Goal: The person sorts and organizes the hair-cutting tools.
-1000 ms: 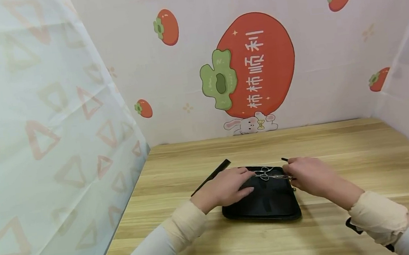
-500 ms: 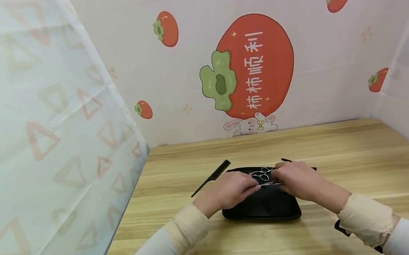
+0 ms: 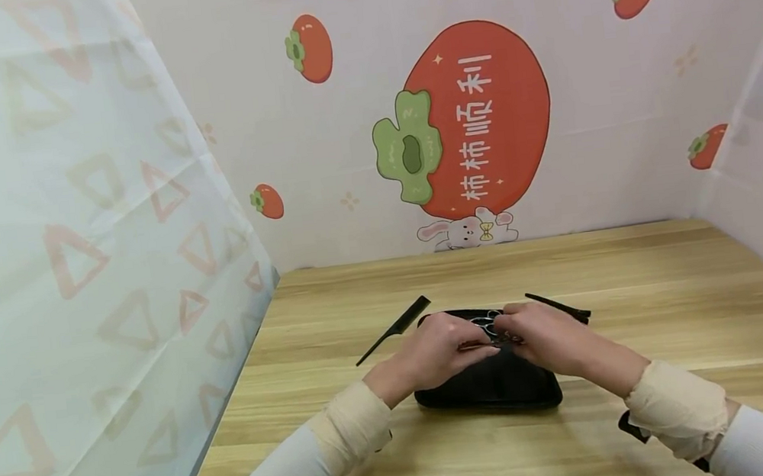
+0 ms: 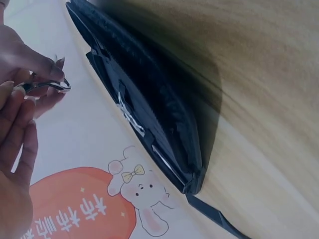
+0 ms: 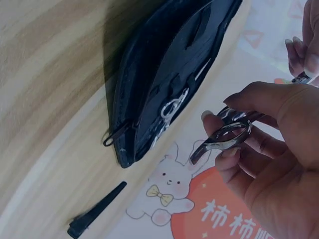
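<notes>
My right hand [image 3: 546, 335] grips a pair of silver hairdressing scissors [image 5: 222, 144] by the finger rings, seen closely in the right wrist view. From the other side my left hand [image 3: 434, 352] pinches the far end of the same scissors between thumb and fingers. Both hands hover over an unzipped black case [image 3: 499, 387]. A second pair of silver scissors [image 4: 130, 115] lies in the case, tucked under a strap. In the head view the fingers hide most of the held scissors.
A black tail comb [image 3: 406, 317] lies on the wooden table [image 3: 332, 296] left of the case. On the right is a black hair clip [image 3: 561, 307]. A printed cloth [image 3: 356, 118] hangs behind the table.
My right hand has moved left with the scissors, to near my left hand, baring the hair clip. The left hand's fingers have closed on the scissors' other end.
</notes>
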### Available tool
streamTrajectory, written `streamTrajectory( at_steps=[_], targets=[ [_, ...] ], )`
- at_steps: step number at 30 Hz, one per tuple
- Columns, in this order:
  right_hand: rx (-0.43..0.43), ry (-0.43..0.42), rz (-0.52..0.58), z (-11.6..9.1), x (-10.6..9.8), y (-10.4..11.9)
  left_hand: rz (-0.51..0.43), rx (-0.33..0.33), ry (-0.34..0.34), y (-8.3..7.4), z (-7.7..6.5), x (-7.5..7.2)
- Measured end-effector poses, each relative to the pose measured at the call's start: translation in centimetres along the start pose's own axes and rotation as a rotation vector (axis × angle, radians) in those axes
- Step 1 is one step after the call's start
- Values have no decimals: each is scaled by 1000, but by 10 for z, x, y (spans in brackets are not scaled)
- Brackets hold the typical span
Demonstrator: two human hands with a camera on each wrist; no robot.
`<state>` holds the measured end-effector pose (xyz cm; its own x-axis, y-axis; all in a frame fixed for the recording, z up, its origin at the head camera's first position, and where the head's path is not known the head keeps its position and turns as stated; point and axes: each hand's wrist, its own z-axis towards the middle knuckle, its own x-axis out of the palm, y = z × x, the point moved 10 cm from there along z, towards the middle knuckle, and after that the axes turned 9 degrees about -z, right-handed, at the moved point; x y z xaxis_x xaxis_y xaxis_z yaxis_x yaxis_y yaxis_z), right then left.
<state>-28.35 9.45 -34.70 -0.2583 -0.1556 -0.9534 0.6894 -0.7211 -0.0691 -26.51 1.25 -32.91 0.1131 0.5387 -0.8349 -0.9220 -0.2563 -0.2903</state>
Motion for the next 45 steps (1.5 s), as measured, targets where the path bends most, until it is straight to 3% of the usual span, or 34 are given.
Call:
streamTrajectory(
  at_steps=[7, 13, 19, 23, 28, 36, 45],
  targets=[
    [-16, -13, 169, 1, 2, 3, -133, 43, -101, -5, -1, -5],
    [-37, -50, 285, 6, -4, 11, -249, 60, -77, -5, -1, 1],
    [-70, -15, 306, 8, -2, 17, -171, 70, -32, -5, -5, 8],
    [-35, -11, 259, 6, 2, 9, -82, 10, -33, 1, -6, 4],
    [1, -1, 187, 1, 6, -2, -28, -109, 23, 16, -10, 2],
    [76, 52, 157, -8, 14, -22, -60, -190, 135, 32, -21, 7],
    [163, 121, 127, -16, 30, -49, 28, -273, 78, 53, -33, -2]
  ],
)
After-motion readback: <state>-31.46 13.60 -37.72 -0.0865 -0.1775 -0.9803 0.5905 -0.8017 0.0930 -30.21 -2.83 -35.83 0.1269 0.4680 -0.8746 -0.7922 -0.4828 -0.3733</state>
